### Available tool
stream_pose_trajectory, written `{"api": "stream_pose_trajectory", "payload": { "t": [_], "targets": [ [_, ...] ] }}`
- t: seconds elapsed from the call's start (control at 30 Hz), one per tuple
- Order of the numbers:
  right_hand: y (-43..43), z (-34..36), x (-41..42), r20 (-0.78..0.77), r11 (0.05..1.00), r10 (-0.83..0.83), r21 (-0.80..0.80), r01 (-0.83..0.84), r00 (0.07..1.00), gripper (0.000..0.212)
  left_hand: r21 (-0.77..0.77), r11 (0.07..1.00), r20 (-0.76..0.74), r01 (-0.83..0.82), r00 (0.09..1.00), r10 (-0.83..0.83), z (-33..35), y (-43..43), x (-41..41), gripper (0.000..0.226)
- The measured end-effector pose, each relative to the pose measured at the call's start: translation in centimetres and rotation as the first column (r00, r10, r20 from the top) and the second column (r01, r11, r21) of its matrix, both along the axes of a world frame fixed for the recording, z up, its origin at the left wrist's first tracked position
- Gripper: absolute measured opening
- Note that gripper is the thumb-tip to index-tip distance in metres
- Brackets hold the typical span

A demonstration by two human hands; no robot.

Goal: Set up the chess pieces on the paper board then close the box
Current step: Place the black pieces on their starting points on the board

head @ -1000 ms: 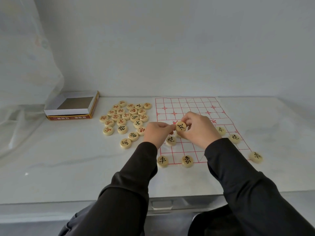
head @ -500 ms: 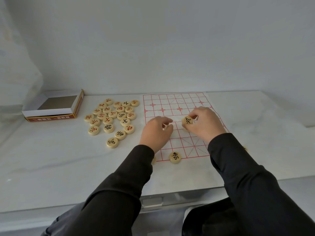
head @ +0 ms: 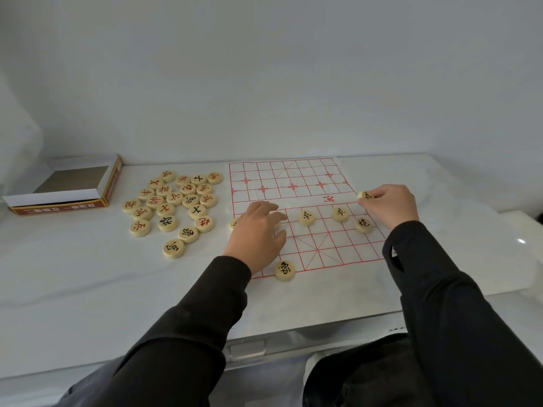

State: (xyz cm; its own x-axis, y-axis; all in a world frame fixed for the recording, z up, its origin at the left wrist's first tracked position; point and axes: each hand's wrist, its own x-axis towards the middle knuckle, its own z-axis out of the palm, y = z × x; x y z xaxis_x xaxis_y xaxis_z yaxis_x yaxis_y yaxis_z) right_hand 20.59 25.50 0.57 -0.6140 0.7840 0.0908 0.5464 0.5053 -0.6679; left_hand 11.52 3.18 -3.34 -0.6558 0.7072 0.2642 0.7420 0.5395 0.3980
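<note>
A white paper board with a red grid lies on the table. My right hand pinches a round wooden piece with black lettering at the board's right edge. My left hand rests on the board's left part with its fingers spread; a piece peeks out beside it. Black-lettered pieces stand on the board, and one sits at its near edge. A heap of several loose pieces lies left of the board. The open box stands at the far left.
The white marble table ends in a near edge with a drawer handle under it. A plain white wall rises right behind the board. Translucent plastic sheeting hangs at the far left. Bare tabletop lies right of the board.
My right hand has carried its piece from the board's middle to the right edge. My left hand has flattened onto the board's left side. Two more pieces now stand in the row.
</note>
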Motion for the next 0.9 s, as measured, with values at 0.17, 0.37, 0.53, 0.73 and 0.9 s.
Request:
{"api": "stream_pose_trajectory", "payload": {
  "t": [0.17, 0.37, 0.53, 0.73, 0.9],
  "targets": [
    [1.2, -0.9, 0.1, 0.056, 0.995, -0.065, -0.073, 0.069, 0.996, 0.026, 0.029, 0.999, 0.035, -0.021, 0.999, 0.020, 0.3, 0.0, 0.0, 0.037],
    [1.8, -1.7, -0.4, 0.159, 0.993, -0.077, -0.075, 0.090, 0.984, 0.033, 0.032, 0.999, 0.048, -0.038, 0.998, 0.036, 0.0, 0.0, -0.1, 0.035],
    [2.2, -2.2, -0.8, 0.236, 0.996, -0.077, -0.034, 0.087, 0.969, 0.035, 0.034, 0.999, 0.047, -0.041, 0.998, 0.040, -0.1, 0.0, -0.3, 0.034],
    [2.9, -2.3, -0.4, 0.191, 0.993, -0.105, -0.028, 0.112, 0.976, 0.030, 0.040, 0.997, 0.056, -0.058, 0.997, 0.056, -0.1, -0.1, -0.5, 0.033],
    [2.9, -2.4, -0.3, 0.154, 0.997, -0.061, -0.032, 0.066, 0.986, 0.029, 0.039, 0.997, 0.065, -0.066, 0.996, 0.063, 0.0, -0.2, -0.5, 0.034]
  ]
}}
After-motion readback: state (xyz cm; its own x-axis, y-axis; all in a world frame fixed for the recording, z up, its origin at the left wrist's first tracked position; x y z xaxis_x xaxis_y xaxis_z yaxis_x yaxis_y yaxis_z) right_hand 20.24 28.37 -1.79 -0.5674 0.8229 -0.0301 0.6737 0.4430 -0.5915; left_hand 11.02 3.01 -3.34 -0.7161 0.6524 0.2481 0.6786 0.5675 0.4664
